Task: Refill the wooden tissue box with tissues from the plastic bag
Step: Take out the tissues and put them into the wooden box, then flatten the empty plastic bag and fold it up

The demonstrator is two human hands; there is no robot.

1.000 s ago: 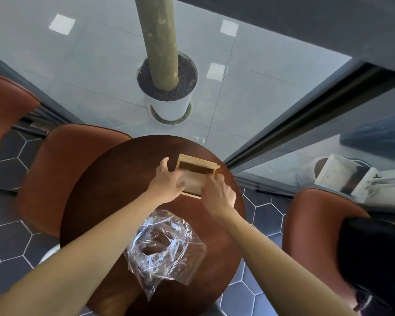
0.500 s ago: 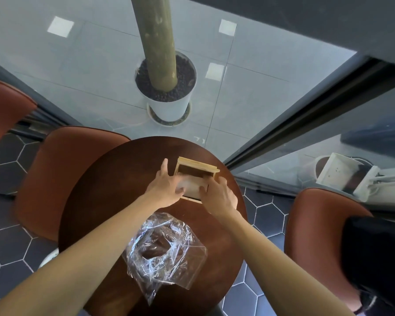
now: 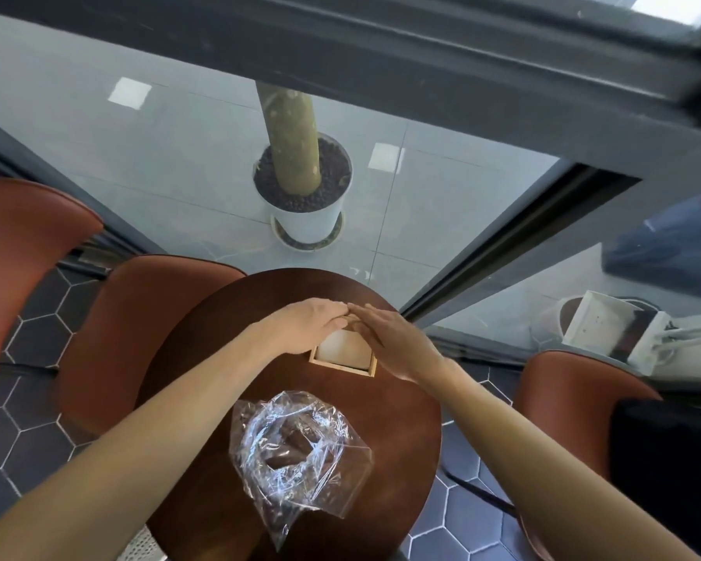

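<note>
A light wooden tissue box sits on the far half of the round dark wooden table. White tissues fill its open top. My left hand and my right hand lie flat over the far part of the box, fingers stretched and fingertips meeting above it. The box's far edge is hidden under them. A crumpled clear plastic bag lies on the table nearer to me, with nothing white visible inside it.
Brown chairs stand to the left, the far left and the right of the table. Behind the glass wall is a white pot with a tree trunk. White containers sit at the right.
The box went from tilted, with both hands gripping its sides, to flat on the table. Both hands now press flat on top of it. The camera view tipped upward.
</note>
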